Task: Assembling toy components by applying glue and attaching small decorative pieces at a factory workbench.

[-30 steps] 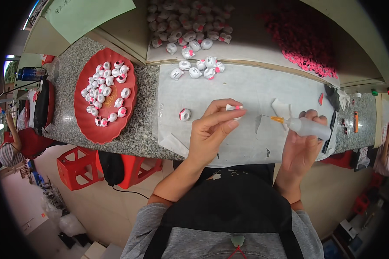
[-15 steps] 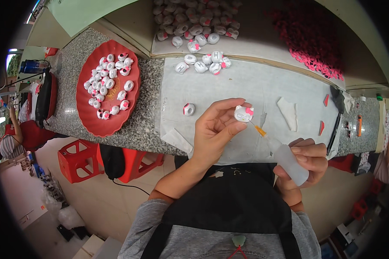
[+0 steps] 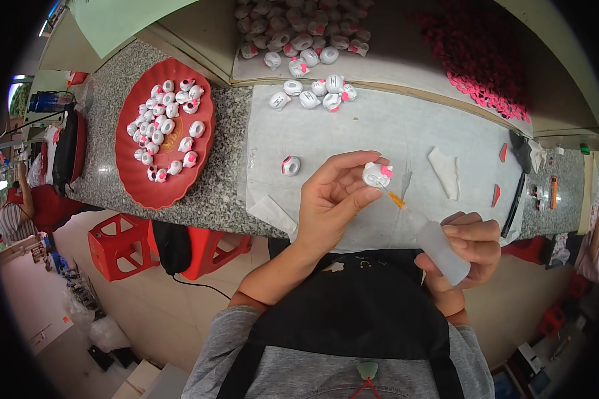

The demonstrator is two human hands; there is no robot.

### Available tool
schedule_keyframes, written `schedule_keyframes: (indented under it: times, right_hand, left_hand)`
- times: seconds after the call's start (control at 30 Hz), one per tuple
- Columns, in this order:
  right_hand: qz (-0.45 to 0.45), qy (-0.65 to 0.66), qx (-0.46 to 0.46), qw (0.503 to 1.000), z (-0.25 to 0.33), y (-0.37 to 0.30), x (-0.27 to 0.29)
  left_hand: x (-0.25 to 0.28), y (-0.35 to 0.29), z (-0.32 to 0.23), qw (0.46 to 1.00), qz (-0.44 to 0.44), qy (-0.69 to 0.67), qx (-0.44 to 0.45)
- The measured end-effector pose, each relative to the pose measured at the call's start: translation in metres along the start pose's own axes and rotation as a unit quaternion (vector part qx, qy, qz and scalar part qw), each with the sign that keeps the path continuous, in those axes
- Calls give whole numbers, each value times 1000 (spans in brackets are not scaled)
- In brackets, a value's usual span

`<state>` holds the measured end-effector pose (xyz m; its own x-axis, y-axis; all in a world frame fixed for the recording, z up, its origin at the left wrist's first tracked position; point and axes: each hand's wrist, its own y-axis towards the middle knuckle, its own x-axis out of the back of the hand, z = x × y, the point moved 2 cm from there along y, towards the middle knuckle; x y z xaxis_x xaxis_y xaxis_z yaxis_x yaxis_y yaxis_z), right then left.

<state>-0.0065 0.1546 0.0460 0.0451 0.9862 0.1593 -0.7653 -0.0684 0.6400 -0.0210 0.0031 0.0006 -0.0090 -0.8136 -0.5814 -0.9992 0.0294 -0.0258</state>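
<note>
Between the thumb and fingers of my left hand (image 3: pixel 336 196) is a small white cat-shaped toy head (image 3: pixel 377 175) with a pink bow. My right hand (image 3: pixel 469 249) grips a translucent squeeze bottle (image 3: pixel 444 253), held tilted. Its orange-based needle tip (image 3: pixel 396 199) points up and left at the toy head; whether it touches the surface is too small to tell. Both hands are above the white paper sheet (image 3: pixel 353 136) on the bench. Left of my left hand, a single toy head (image 3: pixel 290 165) lies on that sheet.
A red scalloped tray (image 3: pixel 163 193) with several toy heads stands at left on the granite counter (image 3: pixel 229 153). More toy heads (image 3: pixel 303 40) are piled on the shelf at the back, beside many pink pieces (image 3: pixel 486 93). A folded white cloth (image 3: pixel 444 173) lies at right. Red stools (image 3: pixel 120 246) stand below.
The squeeze bottle and my right hand have shifted slightly up and left. The toy head in my left hand has turned a little, and the needle is still at it.
</note>
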Motion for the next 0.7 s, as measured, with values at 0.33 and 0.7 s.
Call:
schedule_keyframes:
  times: [0.33,0.7]
  right_hand:
    - [19,-11,-9,1000,2,0,3]
    - [10,-11,16,1000,1,1,5]
  left_hand:
    - [0,-1,2,1000,-1,13,6]
    - [-1,0,2,1000,2,10,-1]
